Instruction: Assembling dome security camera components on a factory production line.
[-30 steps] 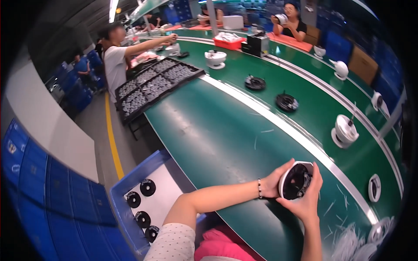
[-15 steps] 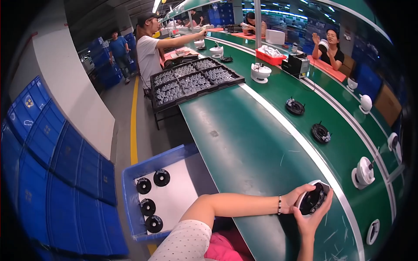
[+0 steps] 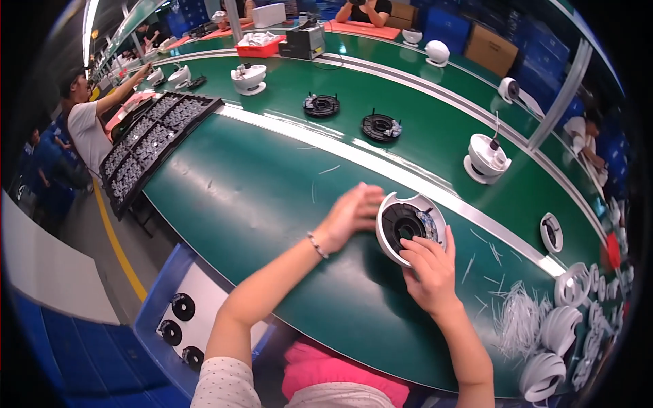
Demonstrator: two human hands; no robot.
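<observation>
My right hand (image 3: 430, 277) grips a round white plastic housing (image 3: 441, 216) at its lower right rim, fingers reaching over the inside. Within the housing sits a black ring-shaped part (image 3: 400, 223) with a small circuit board on its right side. The housing is tilted so its inside faces me, and a notch shows in its top edge. My left hand (image 3: 354, 216) is just left of the rim, fingers stretched and slightly blurred; whether the fingertips touch it I cannot tell.
Beyond a white rail, the green belt carries two black ring parts (image 3: 381, 127) and white housings (image 3: 488, 158). White strips (image 3: 518, 319) and stacked white rings (image 3: 563, 330) lie right. A black parts tray (image 3: 158, 139) sits far left, above a blue bin (image 3: 153, 299). Co-workers sit across.
The view has swung to the right. My left hand has come off the housing, which both hands held before; the right hand keeps it, its inside now turned more toward me.
</observation>
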